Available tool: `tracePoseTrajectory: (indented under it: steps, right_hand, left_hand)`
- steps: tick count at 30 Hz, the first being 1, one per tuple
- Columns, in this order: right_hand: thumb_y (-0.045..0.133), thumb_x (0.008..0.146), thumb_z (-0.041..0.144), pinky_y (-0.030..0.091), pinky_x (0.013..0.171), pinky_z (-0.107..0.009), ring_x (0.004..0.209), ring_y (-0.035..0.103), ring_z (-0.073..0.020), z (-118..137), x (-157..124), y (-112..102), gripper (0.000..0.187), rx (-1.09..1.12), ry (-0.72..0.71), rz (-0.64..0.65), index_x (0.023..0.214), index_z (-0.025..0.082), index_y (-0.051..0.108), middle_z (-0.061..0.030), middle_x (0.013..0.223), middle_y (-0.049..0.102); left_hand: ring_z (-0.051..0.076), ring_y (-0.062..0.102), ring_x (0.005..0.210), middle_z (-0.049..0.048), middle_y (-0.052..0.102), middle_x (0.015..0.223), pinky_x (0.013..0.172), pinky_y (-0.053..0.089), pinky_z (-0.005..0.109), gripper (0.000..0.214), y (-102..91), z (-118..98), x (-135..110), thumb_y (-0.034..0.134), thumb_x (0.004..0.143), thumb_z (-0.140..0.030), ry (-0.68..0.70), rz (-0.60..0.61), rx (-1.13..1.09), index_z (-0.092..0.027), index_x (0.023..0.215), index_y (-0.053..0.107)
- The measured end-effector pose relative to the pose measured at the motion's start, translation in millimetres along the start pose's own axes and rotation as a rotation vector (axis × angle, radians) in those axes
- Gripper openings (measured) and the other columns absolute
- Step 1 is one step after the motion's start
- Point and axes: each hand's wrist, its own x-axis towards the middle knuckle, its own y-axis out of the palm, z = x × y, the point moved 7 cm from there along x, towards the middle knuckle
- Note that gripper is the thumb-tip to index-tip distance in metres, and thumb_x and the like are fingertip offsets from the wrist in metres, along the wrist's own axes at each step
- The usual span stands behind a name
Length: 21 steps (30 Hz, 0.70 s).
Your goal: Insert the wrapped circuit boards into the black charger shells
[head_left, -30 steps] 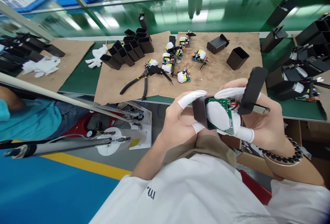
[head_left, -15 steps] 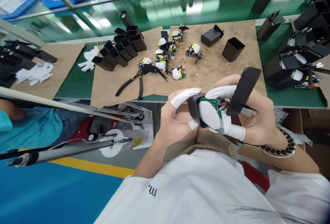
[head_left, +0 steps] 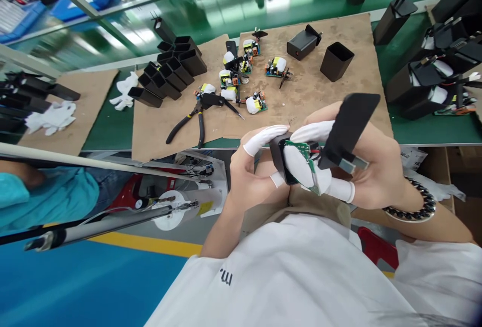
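My left hand [head_left: 250,171], with white finger cots on thumb and finger, is closed around a black plastic housing [head_left: 279,158] held above my lap. My right hand [head_left: 376,166], also in finger cots and with a dark bead bracelet, pinches a green circuit board [head_left: 301,152] with a white pad [head_left: 299,165] on it. The board sits partly inside the housing's open end. Wires join it to a black plug cover [head_left: 348,126] with metal prongs, which stands tilted against my right fingers. The inside of the housing is hidden.
Brown cardboard [head_left: 297,101] covers the bench. On it lie pliers [head_left: 199,111], several circuit boards [head_left: 256,102], a closed adapter [head_left: 303,43], an upright housing [head_left: 337,61] and rows of housings [head_left: 169,73]. White gloves [head_left: 124,91] lie left. A person's turquoise sleeve [head_left: 56,191] shows at left.
The view has shifted a little. Both hands still hold the housing and board, and the board's angle in the opening looks nearly the same.
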Motion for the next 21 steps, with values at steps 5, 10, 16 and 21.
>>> tracePoseTrajectory:
  steps: [5, 10, 16, 21]
  right_hand:
    - [0.072, 0.086, 0.022, 0.063, 0.098, -0.043, 0.113, 0.070, -0.0239, -1, -4, 0, 0.028, -0.034, -0.025, -0.023, 0.114, 0.024, 0.066, -0.0053, 0.121, 0.067]
    - [0.070, 0.089, 0.024, 0.062, 0.097, -0.041, 0.116, 0.069, -0.0237, -1, -3, 1, 0.027, -0.066, -0.080, 0.016, 0.116, 0.022, 0.065, -0.0068, 0.125, 0.067]
    - [0.074, 0.088, 0.022, 0.061, 0.101, -0.041, 0.118, 0.069, -0.0238, -3, 1, 6, 0.028, -0.051, 0.015, 0.044, 0.115, 0.023, 0.067, -0.0054, 0.123, 0.071]
    - [0.088, 0.078, 0.032, 0.067, 0.093, -0.038, 0.119, 0.072, -0.0261, -35, -2, 9, 0.067, 0.174, 0.317, 0.179, 0.139, 0.028, 0.060, -0.0056, 0.136, 0.069]
  left_hand:
    - [0.030, 0.070, 0.124, 0.0052, 0.074, 0.130, 0.108, 0.058, 0.044, 0.066, -0.6, 3, -2, 0.092, 0.076, -0.028, 0.005, 0.008, 0.005, -0.030, 0.136, 0.067]
    - [0.030, 0.071, 0.123, 0.0046, 0.075, 0.128, 0.107, 0.058, 0.044, 0.064, -1.3, 3, -2, 0.092, 0.075, -0.028, 0.015, 0.003, 0.002, -0.031, 0.134, 0.068]
    - [0.031, 0.070, 0.125, 0.0064, 0.075, 0.128, 0.110, 0.056, 0.045, 0.063, -2.3, 10, -2, 0.094, 0.074, -0.032, -0.063, 0.009, 0.024, -0.029, 0.132, 0.069]
    - [0.029, 0.073, 0.120, 0.0086, 0.077, 0.128, 0.104, 0.060, 0.040, 0.067, 4.6, 25, -6, 0.098, 0.066, -0.033, -0.220, 0.026, -0.123, -0.024, 0.126, 0.072]
